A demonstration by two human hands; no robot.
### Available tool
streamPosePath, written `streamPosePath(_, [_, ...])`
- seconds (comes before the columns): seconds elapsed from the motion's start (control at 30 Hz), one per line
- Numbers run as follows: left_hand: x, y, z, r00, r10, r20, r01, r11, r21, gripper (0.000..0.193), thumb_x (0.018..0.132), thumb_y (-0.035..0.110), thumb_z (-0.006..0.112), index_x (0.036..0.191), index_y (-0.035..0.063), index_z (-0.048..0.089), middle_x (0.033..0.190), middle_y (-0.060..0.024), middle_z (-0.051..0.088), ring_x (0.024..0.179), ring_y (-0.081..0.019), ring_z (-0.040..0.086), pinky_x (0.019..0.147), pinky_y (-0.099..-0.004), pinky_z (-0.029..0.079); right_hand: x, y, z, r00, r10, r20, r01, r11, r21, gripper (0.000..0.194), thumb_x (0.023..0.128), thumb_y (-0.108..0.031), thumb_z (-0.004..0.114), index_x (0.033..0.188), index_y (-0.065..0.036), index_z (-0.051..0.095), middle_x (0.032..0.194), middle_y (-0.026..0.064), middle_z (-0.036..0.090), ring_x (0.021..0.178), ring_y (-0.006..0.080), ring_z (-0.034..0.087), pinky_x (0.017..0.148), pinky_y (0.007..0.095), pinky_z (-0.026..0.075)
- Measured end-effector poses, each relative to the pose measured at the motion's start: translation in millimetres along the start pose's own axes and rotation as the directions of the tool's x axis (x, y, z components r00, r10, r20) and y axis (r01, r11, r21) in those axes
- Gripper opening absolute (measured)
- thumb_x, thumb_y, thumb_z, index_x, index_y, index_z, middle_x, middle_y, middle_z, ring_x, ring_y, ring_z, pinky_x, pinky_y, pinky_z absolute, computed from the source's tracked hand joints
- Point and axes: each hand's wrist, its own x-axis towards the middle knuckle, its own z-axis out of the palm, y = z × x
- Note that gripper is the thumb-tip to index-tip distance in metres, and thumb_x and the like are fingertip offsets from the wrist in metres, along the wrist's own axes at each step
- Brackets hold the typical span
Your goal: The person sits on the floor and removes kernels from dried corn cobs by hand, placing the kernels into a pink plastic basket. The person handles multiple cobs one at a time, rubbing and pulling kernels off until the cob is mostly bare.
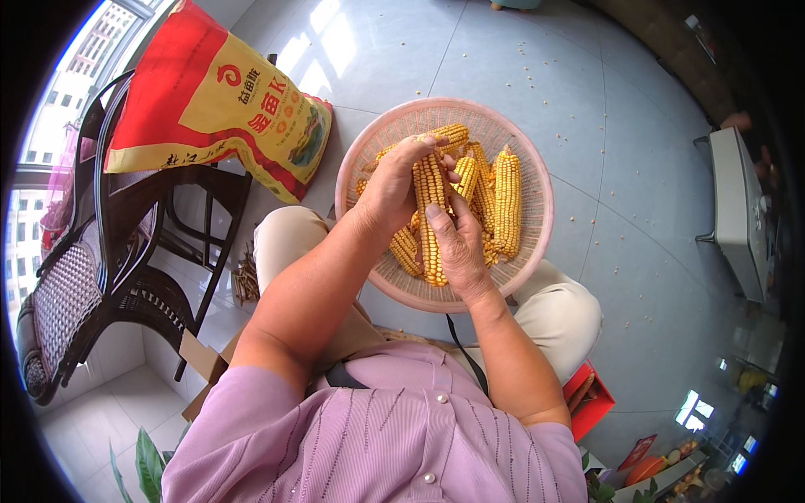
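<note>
Over a pink plastic basket [534, 179], both hands grip one dried corn cob [431, 217] with yellow kernels. My left hand [397, 173] wraps its far end, thumb near the tip. Lower down, my right hand [459, 242] lies along the cob's right side with the thumb on the kernels. Darker gaps between kernel rows show on the upper right of this cob. Several more cobs rest in the basket, among them an upright one [507, 201] at the right and one [405, 251] at the lower left. Loose kernels [490, 254] lie beneath; the hands hide part of the pile.
A red and yellow printed sack [220, 94] leans at the left by a dark wicker chair [63, 295]. Scattered kernels [558, 135] dot the grey tiled floor [578, 251]. A red box [591, 402] sits by the right knee, a cardboard box [204, 361] at the left.
</note>
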Motion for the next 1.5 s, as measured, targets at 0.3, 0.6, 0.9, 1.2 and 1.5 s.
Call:
streamPosePath(0.3, [1, -4, 2, 0.997, -0.030, -0.065, 0.041, 0.983, 0.177, 0.024, 0.094, 0.018, 0.063, 0.110, 0.0017, 0.055, 0.088, -0.0119, 0.064, 0.076, -0.0200, 0.066, 0.065, -0.0304, 0.056, -4, 9, 9, 0.981, -0.163, -0.104, 0.158, 0.986, -0.057, 0.057, 0.100, -0.026, 0.058, 0.144, 0.006, 0.039, 0.137, 0.0122, 0.052, 0.121, 0.0149, 0.052, 0.104, 0.0292, 0.041])
streamPosePath(0.6, [0, -13, 0, 0.998, 0.018, -0.052, -0.010, 0.988, 0.156, 0.016, 0.093, 0.014, 0.064, 0.101, 0.0055, 0.053, 0.081, -0.0076, 0.061, 0.070, -0.0185, 0.063, 0.064, -0.0324, 0.055, -5, 4, 5, 0.996, -0.008, -0.094, 0.008, 1.000, -0.002, 0.052, 0.101, -0.029, 0.058, 0.139, 0.004, 0.045, 0.126, 0.0094, 0.057, 0.111, 0.0133, 0.054, 0.097, 0.0290, 0.045])
streamPosePath(0.9, [-7, -9, 15, 0.992, -0.038, -0.121, 0.041, 0.999, 0.021, 0.024, 0.093, 0.009, 0.062, 0.113, 0.0030, 0.051, 0.091, -0.0110, 0.064, 0.075, -0.0187, 0.065, 0.065, -0.0291, 0.055, -3, 5, -2, 0.996, 0.068, -0.064, -0.066, 0.998, 0.023, 0.052, 0.102, -0.032, 0.056, 0.139, 0.004, 0.046, 0.126, 0.0089, 0.057, 0.110, 0.0119, 0.054, 0.096, 0.0274, 0.045])
streamPosePath(1.2, [-4, -18, 6, 0.994, 0.057, -0.092, -0.036, 0.974, 0.222, 0.023, 0.094, 0.011, 0.060, 0.113, 0.0026, 0.049, 0.094, -0.0128, 0.064, 0.079, -0.0201, 0.066, 0.068, -0.0312, 0.057, -4, 8, 7, 0.992, -0.037, -0.117, 0.042, 0.998, 0.042, 0.048, 0.103, -0.031, 0.055, 0.138, 0.001, 0.047, 0.119, 0.0053, 0.058, 0.104, 0.0084, 0.055, 0.090, 0.0245, 0.047])
streamPosePath(1.5, [5, -17, -6, 0.997, -0.001, -0.079, 0.008, 0.997, 0.081, 0.020, 0.097, 0.021, 0.058, 0.107, 0.0036, 0.053, 0.088, -0.0108, 0.063, 0.077, -0.0206, 0.065, 0.068, -0.0338, 0.057, -3, 0, 0, 0.988, 0.151, -0.028, -0.147, 0.983, 0.108, 0.056, 0.101, -0.039, 0.054, 0.142, -0.001, 0.043, 0.122, 0.0055, 0.056, 0.103, 0.0077, 0.056, 0.088, 0.0236, 0.049])
